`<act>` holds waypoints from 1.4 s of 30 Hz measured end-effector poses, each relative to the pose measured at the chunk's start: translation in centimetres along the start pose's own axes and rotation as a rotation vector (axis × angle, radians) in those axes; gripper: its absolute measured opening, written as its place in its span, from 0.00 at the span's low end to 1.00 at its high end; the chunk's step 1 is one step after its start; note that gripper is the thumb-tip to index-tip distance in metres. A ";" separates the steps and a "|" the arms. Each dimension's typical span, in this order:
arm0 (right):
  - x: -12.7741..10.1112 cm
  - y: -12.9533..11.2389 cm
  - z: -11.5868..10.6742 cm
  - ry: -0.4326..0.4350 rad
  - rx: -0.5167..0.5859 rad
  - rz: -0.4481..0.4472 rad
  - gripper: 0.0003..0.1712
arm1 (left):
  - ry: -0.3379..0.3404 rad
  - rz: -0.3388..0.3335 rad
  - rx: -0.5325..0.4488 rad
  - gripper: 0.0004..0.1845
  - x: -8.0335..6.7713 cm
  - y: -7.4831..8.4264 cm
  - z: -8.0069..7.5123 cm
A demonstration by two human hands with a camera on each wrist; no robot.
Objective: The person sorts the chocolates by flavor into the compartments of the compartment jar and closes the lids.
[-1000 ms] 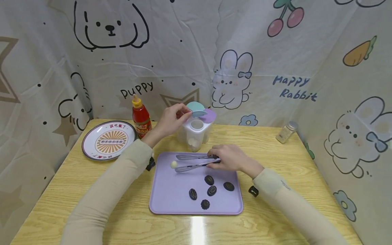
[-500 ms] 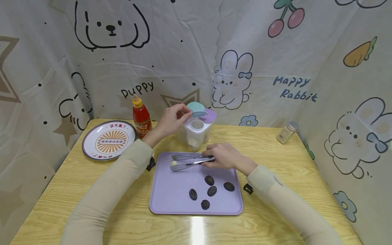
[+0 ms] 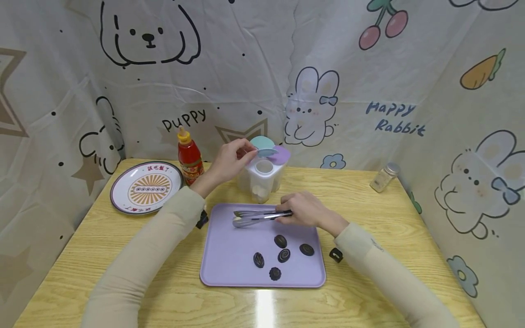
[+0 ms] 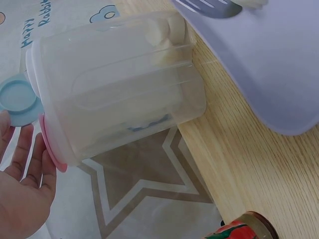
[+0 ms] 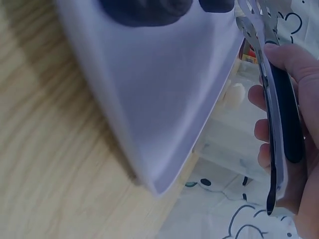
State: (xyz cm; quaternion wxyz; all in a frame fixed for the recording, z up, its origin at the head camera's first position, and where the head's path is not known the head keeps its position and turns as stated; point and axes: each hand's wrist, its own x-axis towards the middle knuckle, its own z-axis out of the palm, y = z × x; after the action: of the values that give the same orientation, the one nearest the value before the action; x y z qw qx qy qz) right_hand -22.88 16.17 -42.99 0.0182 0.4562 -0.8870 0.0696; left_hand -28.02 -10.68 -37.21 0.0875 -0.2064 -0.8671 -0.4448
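Observation:
My left hand (image 3: 245, 154) pinches the blue lid flap (image 3: 265, 151) of a clear lidded container (image 3: 262, 180) and holds it up; in the left wrist view my fingers (image 4: 22, 149) lie against that blue lid flap (image 4: 17, 97) beside the container (image 4: 119, 89). My right hand (image 3: 288, 213) grips metal tongs (image 3: 256, 217) by their dark handles, and their tips are closed on a small white ball (image 3: 236, 220) over the purple tray (image 3: 229, 264). The right wrist view shows my fingers (image 5: 299, 149) round the tongs (image 5: 274, 99).
Several dark chocolates (image 3: 283, 255) lie on the tray's near half. A ketchup bottle (image 3: 188, 157) and a patterned plate (image 3: 145, 187) stand at the back left, and a small glass jar (image 3: 383, 176) at the back right. Printed cloth walls enclose the wooden table (image 3: 369, 205).
The tongs reached left to the white ball, closed on it, then drew slightly right. My left hand has stayed on the blue lid.

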 end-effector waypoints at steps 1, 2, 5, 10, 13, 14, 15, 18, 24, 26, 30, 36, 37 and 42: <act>-0.3 0.1 0.0 0.005 -0.001 0.001 0.11 | 0.001 -0.002 -0.002 0.10 0.0 0.0 0.0; -0.6 0.1 0.0 0.011 -0.002 0.001 0.11 | 0.002 -0.002 -0.004 0.10 0.0 0.0 0.0; -1.5 0.3 -0.1 0.029 -0.007 0.011 0.12 | 0.004 -0.004 -0.005 0.10 0.0 0.0 0.0; -3.1 0.7 -0.5 0.060 -0.005 0.044 0.13 | 0.006 -0.004 0.000 0.10 0.0 0.0 0.0; -3.9 1.0 -0.9 0.079 -0.004 0.047 0.12 | 0.009 -0.004 0.000 0.10 0.0 -0.1 0.0; -4.1 1.1 -1.1 0.088 -0.007 0.046 0.12 | 0.010 -0.003 -0.001 0.10 0.0 -0.1 0.0; -4.4 1.2 -1.2 0.095 -0.014 0.045 0.11 | 0.010 -0.001 -0.001 0.10 0.0 -0.1 0.0; -5.1 1.5 -1.4 0.114 -0.031 0.046 0.10 | 0.012 0.007 -0.005 0.10 0.1 -0.1 0.0; -6.4 2.0 -2.1 0.156 -0.070 0.038 0.09 | 0.016 0.007 -0.002 0.10 0.1 -0.1 0.0; -6.7 2.0 -2.6 0.174 -0.082 0.030 0.08 | 0.016 0.006 0.000 0.10 0.1 -0.1 0.1; -7.1 2.2 -3.9 0.212 -0.097 0.026 0.08 | 0.019 0.007 -0.002 0.09 0.1 -0.1 0.1; -7.1 2.7 -6.1 0.295 -0.108 0.024 0.09 | 0.025 0.011 -0.006 0.09 0.2 -0.2 0.2; -7.0 2.7 -6.5 0.308 -0.108 0.018 0.09 | 0.024 0.011 -0.007 0.09 0.2 -0.2 0.2; -6.5 3.0 -7.9 0.368 -0.107 0.003 0.08 | 0.020 -0.001 -0.009 0.09 0.3 -0.2 0.2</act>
State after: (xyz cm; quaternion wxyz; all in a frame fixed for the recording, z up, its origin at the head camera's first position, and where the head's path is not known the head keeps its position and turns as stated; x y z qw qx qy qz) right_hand -21.82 24.22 -36.08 0.2042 0.4327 -0.8719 0.1044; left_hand -28.33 -10.55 -37.36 0.0950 -0.2021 -0.8643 -0.4507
